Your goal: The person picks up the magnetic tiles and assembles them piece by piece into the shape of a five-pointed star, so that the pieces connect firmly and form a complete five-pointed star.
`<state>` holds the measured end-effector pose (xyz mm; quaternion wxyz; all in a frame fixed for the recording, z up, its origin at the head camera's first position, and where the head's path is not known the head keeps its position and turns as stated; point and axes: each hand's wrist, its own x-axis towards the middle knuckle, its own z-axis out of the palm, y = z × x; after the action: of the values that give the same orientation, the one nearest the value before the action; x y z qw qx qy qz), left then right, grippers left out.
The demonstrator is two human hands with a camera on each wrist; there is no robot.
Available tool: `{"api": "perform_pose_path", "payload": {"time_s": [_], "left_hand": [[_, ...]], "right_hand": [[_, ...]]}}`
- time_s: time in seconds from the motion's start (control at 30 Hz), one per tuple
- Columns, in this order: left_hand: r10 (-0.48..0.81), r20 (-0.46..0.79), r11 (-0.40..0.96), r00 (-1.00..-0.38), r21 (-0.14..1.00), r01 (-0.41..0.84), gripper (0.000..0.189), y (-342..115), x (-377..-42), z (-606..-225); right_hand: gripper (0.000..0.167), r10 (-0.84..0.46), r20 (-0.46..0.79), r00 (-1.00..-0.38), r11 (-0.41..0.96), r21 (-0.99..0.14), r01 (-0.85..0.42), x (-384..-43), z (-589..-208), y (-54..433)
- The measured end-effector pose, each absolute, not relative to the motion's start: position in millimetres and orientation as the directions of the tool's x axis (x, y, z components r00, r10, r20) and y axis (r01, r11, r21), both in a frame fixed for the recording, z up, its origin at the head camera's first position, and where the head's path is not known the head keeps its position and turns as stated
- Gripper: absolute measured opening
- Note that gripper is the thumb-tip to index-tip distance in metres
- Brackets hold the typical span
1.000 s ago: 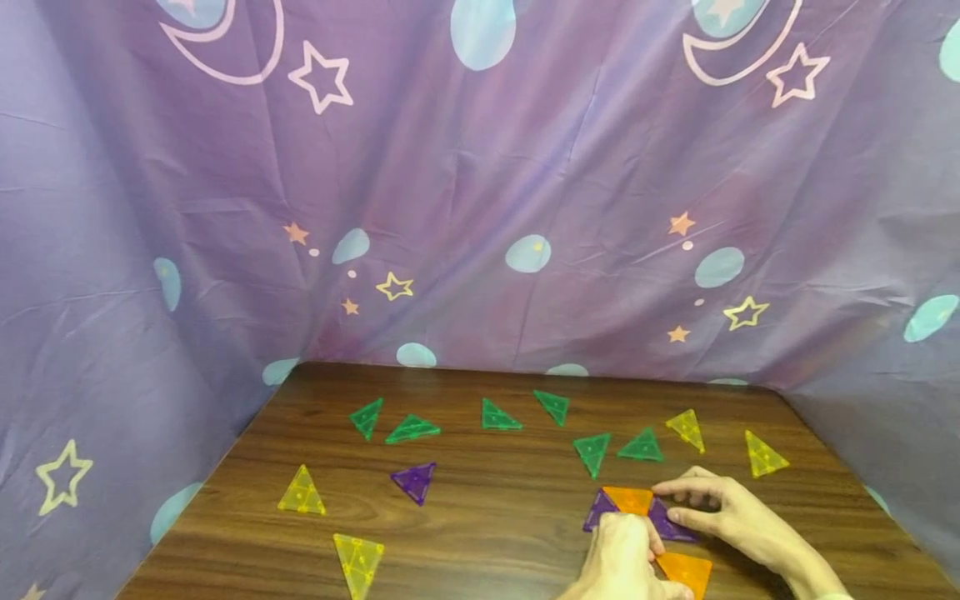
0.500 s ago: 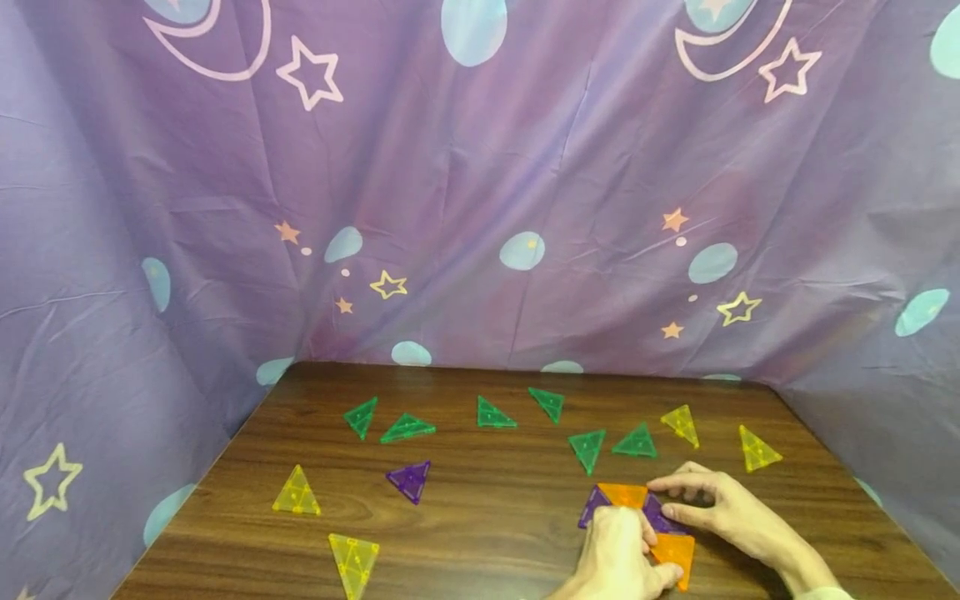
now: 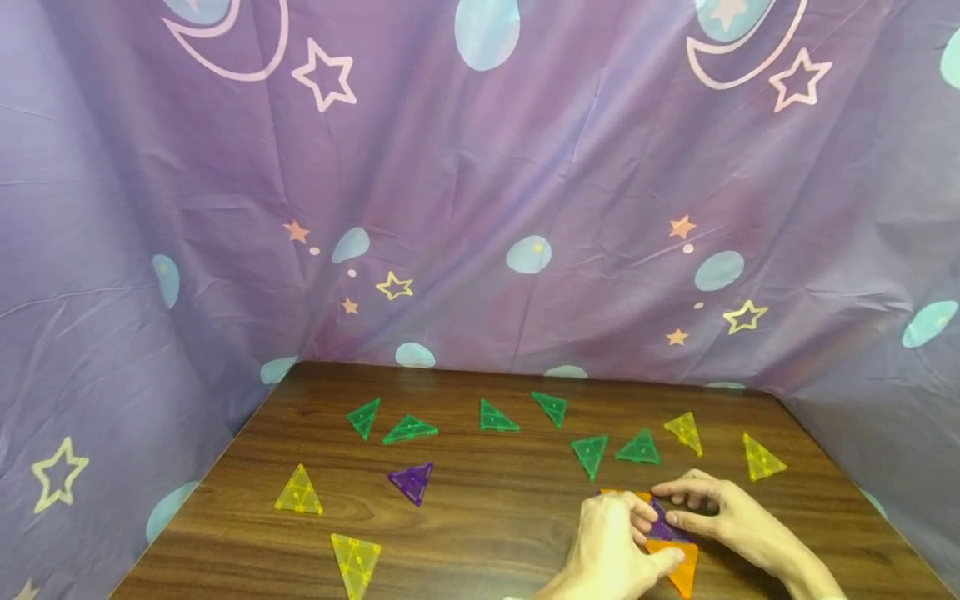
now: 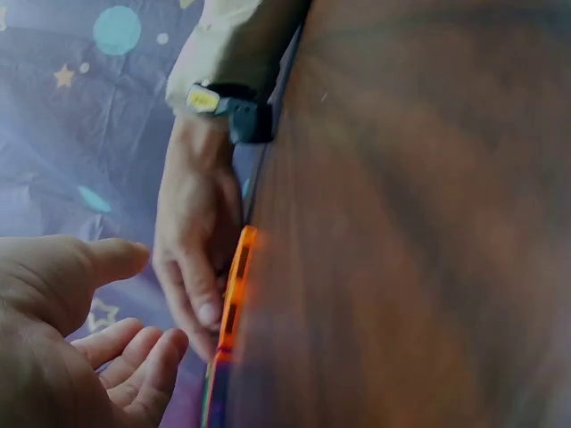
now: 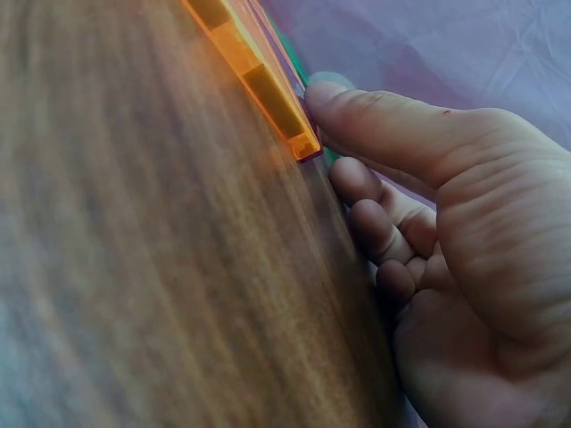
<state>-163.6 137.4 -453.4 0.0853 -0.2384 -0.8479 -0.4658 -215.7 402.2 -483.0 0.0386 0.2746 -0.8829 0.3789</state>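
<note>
Translucent triangular magnetic tiles lie together at the table's front right. My right hand [image 3: 731, 517] holds the purple tile [image 3: 660, 523] at its edge, index finger by the far corner and thumb on the near side. Behind it shows a strip of an orange tile [image 3: 626, 492]; the rest is covered by my left hand [image 3: 611, 542]. A second orange tile [image 3: 681, 571] meets the purple one on the near side. My left thumb appears over it in the head view, but the left wrist view shows that hand's loosely bent fingers [image 4: 134, 366] apart from the tiles, holding nothing.
Several green triangle tiles [image 3: 590, 455] lie across the back. Yellow tiles stand out at the right [image 3: 762, 458] and left, including one yellow tile [image 3: 356, 565] near the front. A lone purple tile [image 3: 412, 483] lies left of centre. Patterned cloth [image 3: 480, 208] hangs behind the wooden table.
The near orange tile has moved up against the purple tile. My left hand has let go of it, its fingers now spread apart. The right hand has stayed in place.
</note>
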Motion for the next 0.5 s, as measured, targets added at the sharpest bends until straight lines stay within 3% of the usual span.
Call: {"api": "perform_pose_path", "payload": {"time_s": [0.27,0.5], "left_hand": [[0.218,0.322,0.451,-0.921,0.804,0.388,0.045,98.4,-178.7,-440.1],[0.155,0.340,0.523,-0.928,0.768,0.369,0.054,50.7,-199.6,-431.2]], "right_hand": [[0.029,-0.459,0.223,-0.860,0.553,-0.686,-0.473,-218.7,-485.4,399.2],[0.028,-0.449,0.213,-0.868,0.566,-0.684,-0.460,-220.8,-483.8,403.2]]}}
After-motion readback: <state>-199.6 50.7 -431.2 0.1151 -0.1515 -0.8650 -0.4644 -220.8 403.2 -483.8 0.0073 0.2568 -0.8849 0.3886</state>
